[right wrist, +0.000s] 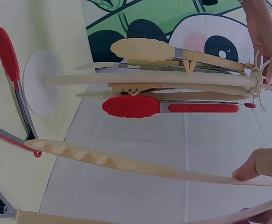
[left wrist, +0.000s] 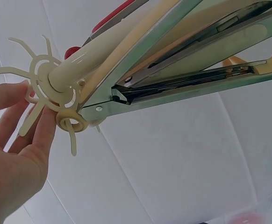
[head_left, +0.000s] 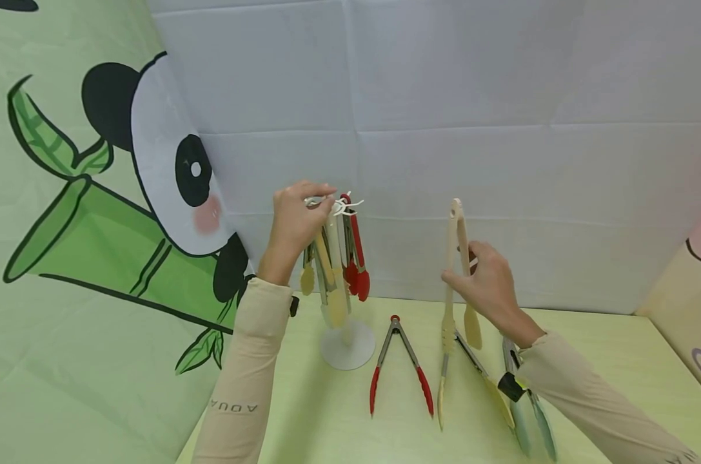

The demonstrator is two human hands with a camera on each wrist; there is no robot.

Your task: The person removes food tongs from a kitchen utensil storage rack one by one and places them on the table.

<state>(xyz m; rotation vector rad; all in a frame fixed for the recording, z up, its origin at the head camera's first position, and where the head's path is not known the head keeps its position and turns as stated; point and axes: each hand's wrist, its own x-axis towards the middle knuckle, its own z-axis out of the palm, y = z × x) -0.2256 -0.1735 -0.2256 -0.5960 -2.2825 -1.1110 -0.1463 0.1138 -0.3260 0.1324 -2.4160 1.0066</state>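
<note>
A cream utensil stand with a round base has several tongs hanging from its hook crown. My left hand is at the top of the stand, its thumb and fingers pinching the crown. Hanging there are red-tipped tongs on the right side and cream-tipped tongs at the front. My right hand grips beige tongs between thumb and fingers, hinge up, arms spread slightly and tips down. They are to the right of the stand, overlapping tongs on the table in the head view.
On the table lie red-handled tongs, spread open, then yellow-tipped tongs, and pale green-tipped tongs partly behind my right sleeve. A white cloth hangs behind; a panda-print cloth covers the left.
</note>
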